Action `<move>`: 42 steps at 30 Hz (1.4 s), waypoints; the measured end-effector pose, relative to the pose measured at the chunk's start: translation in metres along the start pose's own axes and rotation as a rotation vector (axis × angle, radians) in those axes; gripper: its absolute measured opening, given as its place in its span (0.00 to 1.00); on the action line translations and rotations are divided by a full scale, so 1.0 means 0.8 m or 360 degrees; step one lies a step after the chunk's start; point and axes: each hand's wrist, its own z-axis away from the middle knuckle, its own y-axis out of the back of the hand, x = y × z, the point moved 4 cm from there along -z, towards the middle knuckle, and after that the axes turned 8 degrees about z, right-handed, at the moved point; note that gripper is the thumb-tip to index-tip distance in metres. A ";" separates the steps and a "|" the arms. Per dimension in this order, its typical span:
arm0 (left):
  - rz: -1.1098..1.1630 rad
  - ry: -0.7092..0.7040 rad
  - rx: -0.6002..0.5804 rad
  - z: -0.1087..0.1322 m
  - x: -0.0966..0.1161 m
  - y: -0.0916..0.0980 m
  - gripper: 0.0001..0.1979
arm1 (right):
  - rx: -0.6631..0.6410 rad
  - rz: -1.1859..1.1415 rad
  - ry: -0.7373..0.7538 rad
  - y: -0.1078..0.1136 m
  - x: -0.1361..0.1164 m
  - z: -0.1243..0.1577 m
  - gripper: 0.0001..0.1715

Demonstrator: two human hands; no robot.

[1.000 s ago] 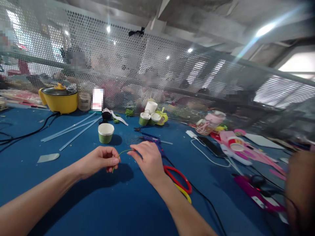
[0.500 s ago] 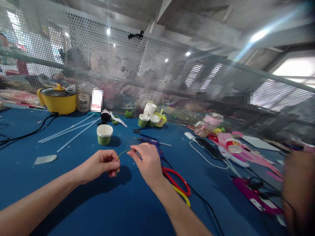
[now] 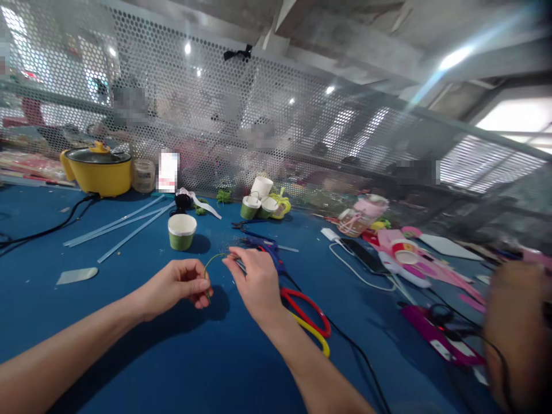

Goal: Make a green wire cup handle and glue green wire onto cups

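Observation:
A thin green wire or cord (image 3: 211,260), bent in an arch, spans the gap between my two hands over the table. My left hand (image 3: 187,283) pinches its lower end between thumb and fingers. At its other end, the fingertips of my right hand (image 3: 254,279) are closed on it. Beyond my left hand stands a paper cup (image 3: 181,233), white above and wrapped in green below. A blue glue gun (image 3: 269,248) lies just past my right hand, partly hidden by it. Beside my right wrist are red and yellow looped handles (image 3: 308,307), probably scissors.
Farther back are dark-handled pliers (image 3: 248,225), small green-and-white cups (image 3: 250,207) and green yarn (image 3: 223,197). Clear glue sticks (image 3: 129,237) and a yellow electric pot (image 3: 100,172) are at left. A phone (image 3: 364,256), a purple power strip (image 3: 440,336) and another person's blurred arm (image 3: 513,333) are at right.
Both hands keep hold of the green wire, with only a slight shift of the fingers. The whole view has moved a little, and the arm at right has shifted left.

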 end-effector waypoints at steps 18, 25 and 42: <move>0.0022 0.0109 -0.0086 0.005 -0.003 -0.008 0.13 | 0.0029 -0.0032 0.0051 0.002 0.000 -0.001 0.13; -0.0206 0.0164 -0.0219 0.008 0.018 0.011 0.16 | -0.0118 -0.0252 0.0335 0.003 -0.016 -0.002 0.10; 0.0723 -0.0333 0.0277 0.000 0.009 0.008 0.08 | -0.0616 -0.2632 -0.1770 -0.049 -0.008 0.021 0.12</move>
